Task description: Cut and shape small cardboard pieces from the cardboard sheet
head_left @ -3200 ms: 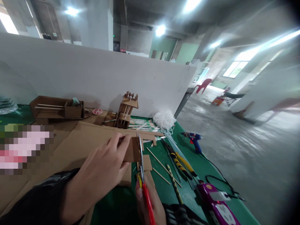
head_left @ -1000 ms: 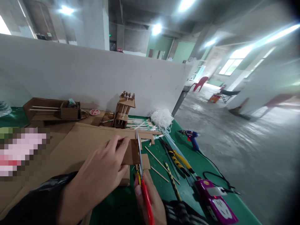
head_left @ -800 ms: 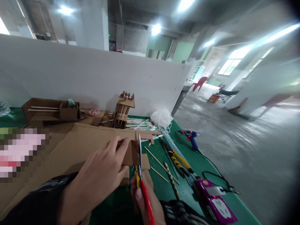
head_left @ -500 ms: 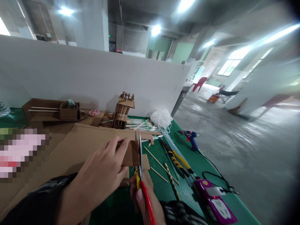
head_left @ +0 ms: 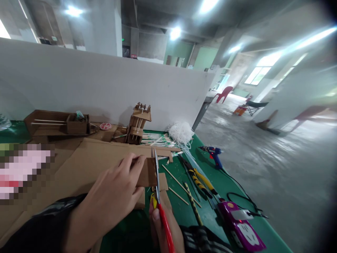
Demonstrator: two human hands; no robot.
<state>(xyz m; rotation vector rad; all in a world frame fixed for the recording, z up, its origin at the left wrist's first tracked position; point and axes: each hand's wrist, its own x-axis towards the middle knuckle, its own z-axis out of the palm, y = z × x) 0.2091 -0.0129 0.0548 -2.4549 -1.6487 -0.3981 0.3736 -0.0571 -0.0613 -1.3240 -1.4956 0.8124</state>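
Left hand (head_left: 113, 191) pinches a small brown card (head_left: 147, 172) at lower centre; the right hand (head_left: 168, 225) grips red-handled scissors (head_left: 157, 182), blades parted at the card's right edge. Green tabletop (head_left: 181, 216) spans the lower frame, with a cardboard sheet (head_left: 79, 165) over its left side. At centre left lies a long, open cardboard box (head_left: 44, 130): two pale rods stretch along its left part, and a smaller compartment (head_left: 77, 127) at its right end has something crumpled and greenish at its top, too small to tell. Upright near the centre, a cardboard tower (head_left: 137, 124) carries several thin sticks. Lower right shows a purple power strip (head_left: 240, 226); yellow-and-black pliers (head_left: 197, 177), a blue glue gun (head_left: 216, 156) and white string (head_left: 181, 134) lie right of centre. Smaller is a red-and-white disc (head_left: 105, 126) beside the box. Against half a second ago, the blade tips are slightly closer together; the card has barely moved.
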